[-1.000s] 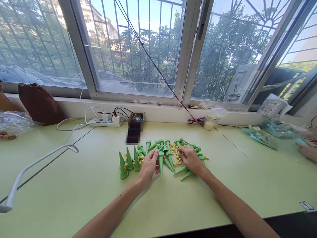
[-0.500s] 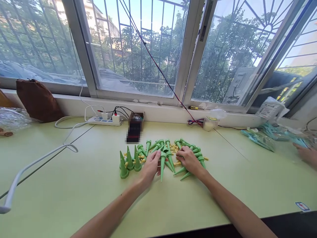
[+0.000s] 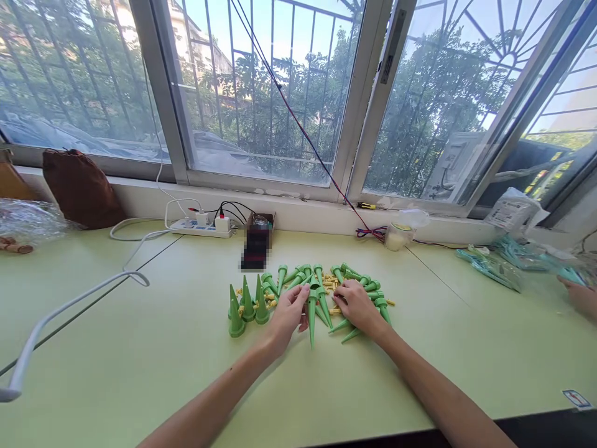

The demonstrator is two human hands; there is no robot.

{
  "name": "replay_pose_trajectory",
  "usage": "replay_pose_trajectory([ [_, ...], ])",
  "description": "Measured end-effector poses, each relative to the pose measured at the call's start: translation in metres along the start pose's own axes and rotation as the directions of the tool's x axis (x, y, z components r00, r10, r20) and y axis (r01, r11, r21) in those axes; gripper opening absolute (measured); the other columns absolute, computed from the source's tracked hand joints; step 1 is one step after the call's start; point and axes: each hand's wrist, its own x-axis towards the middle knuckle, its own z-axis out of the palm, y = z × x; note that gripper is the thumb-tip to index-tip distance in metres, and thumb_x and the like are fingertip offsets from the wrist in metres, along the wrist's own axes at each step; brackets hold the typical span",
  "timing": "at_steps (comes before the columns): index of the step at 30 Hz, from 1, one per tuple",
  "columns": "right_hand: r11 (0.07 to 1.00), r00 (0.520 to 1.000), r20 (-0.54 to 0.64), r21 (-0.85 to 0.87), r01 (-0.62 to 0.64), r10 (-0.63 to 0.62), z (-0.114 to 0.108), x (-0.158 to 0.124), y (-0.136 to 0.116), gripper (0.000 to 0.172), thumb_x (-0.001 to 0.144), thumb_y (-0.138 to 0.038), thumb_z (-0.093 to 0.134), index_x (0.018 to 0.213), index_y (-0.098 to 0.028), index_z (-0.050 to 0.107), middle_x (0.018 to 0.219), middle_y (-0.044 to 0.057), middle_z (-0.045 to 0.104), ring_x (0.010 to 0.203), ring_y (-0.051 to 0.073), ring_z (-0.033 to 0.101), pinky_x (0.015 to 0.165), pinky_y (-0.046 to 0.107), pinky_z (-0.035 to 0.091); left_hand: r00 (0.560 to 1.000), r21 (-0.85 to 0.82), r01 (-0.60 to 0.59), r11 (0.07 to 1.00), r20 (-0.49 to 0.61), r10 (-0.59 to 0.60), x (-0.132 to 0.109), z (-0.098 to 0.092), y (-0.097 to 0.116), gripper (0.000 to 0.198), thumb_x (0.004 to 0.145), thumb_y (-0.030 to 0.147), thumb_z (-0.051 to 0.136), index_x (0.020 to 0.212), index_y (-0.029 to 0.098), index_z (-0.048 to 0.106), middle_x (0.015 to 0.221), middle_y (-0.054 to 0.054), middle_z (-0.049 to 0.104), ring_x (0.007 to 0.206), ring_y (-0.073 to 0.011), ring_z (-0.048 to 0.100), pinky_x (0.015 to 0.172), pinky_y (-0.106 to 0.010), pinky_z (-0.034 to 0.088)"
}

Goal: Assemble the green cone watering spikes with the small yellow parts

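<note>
**Head view: both hands down in the pile of green spikes**

Head camera looks over the pale green table [image 3: 140,348], and everything hangs off the pile of green spikes [image 3: 345,277] at its middle. Both bare forearms run in from the near edge and angle toward each other, meeting at that pile.

Left hand [image 3: 289,314] sits on the pile's near left side, wrist low, knuckles up, fingers curled in. Its fingertips pinch the wide end of one green spike [image 3: 311,317], which lies flat with its tip aimed back at the camera.

Right hand [image 3: 357,306] lies palm down on the pile's near right side, fingers bent into the spikes. What they grip, if anything, cannot be told from here.

Just left of the pile, a cluster of upright spikes [image 3: 245,305] stands tips up. Behind the pile and to its left, a white power strip [image 3: 200,229] lies along the sill. Far to the right of the pile, another person's hand [image 3: 581,295] shows at the frame edge. Small yellow parts [image 3: 329,283] are scattered among the spikes.
</note>
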Motion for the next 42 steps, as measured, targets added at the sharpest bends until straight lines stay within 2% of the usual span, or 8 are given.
replay_pose_trajectory([
  [13, 0.999, 0.999, 0.019, -0.029, -0.026, 0.027, 0.001, -0.001, -0.003, 0.013, 0.089, -0.015, 0.062, 0.077, -0.017, 0.067, 0.084, 0.006, 0.063, 0.086, 0.022, 0.056, 0.082, 0.033, 0.038, 1.0, 0.068, 0.0, 0.998, 0.004, 0.0, -0.001, -0.002, -0.001, 0.047, 0.075, 0.063, 0.067, 0.076, 0.018, 0.055, 0.062, 0.004, 0.052, 0.039, -0.0041, 0.037, 0.034, -0.017, 0.027],
  [19, 0.997, 0.996, 0.038, -0.014, -0.075, 0.075, 0.002, 0.001, -0.006, 0.012, 0.087, -0.01, 0.061, 0.08, -0.016, 0.068, 0.087, 0.007, 0.065, 0.088, 0.022, 0.058, 0.084, 0.033, 0.038, 1.0, 0.115, -0.008, 0.993, 0.001, 0.008, 0.0, -0.004, -0.004, 0.044, 0.08, 0.061, 0.064, 0.075, 0.019, 0.054, 0.055, 0.006, 0.043, 0.04, -0.0057, 0.035, 0.033, -0.017, 0.027],
  [27, 0.999, 0.999, 0.018, -0.017, -0.029, 0.029, 0.003, 0.0, -0.007, 0.015, 0.09, -0.009, 0.058, 0.08, -0.016, 0.067, 0.084, 0.006, 0.062, 0.085, 0.021, 0.057, 0.083, 0.032, 0.04, 1.0, 0.147, -0.03, 0.989, 0.002, 0.03, 0.0, -0.004, -0.003, 0.043, 0.081, 0.06, 0.062, 0.072, 0.019, 0.051, 0.047, 0.008, 0.038, 0.038, -0.0064, 0.033, 0.034, -0.017, 0.027],
  [34, 0.997, 0.998, -0.069, 0.074, 0.003, 0.003, 0.005, 0.0, -0.006, 0.018, 0.094, -0.01, 0.053, 0.082, -0.017, 0.065, 0.084, 0.006, 0.06, 0.081, 0.021, 0.056, 0.079, 0.032, 0.043, 0.997, 0.174, -0.053, 0.983, -0.036, 0.061, 0.003, -0.005, -0.003, 0.045, 0.079, 0.061, 0.062, 0.069, 0.021, 0.044, 0.041, 0.009, 0.038, 0.034, -0.0062, 0.035, 0.034, -0.016, 0.026],
  [42, 0.939, 0.954, -0.295, 0.313, 0.143, -0.047, 0.0, -0.002, -0.019, 0.015, 0.098, -0.016, 0.047, 0.089, -0.019, 0.059, 0.088, 0.005, 0.058, 0.083, 0.02, 0.056, 0.075, 0.031, 0.044, 0.994, 0.182, -0.089, 0.979, -0.047, 0.099, 0.007, -0.01, -0.006, 0.044, 0.08, 0.06, 0.062, 0.071, 0.02, 0.047, 0.045, 0.007, 0.046, 0.038, -0.007, 0.041, 0.038, -0.017, 0.034],
])
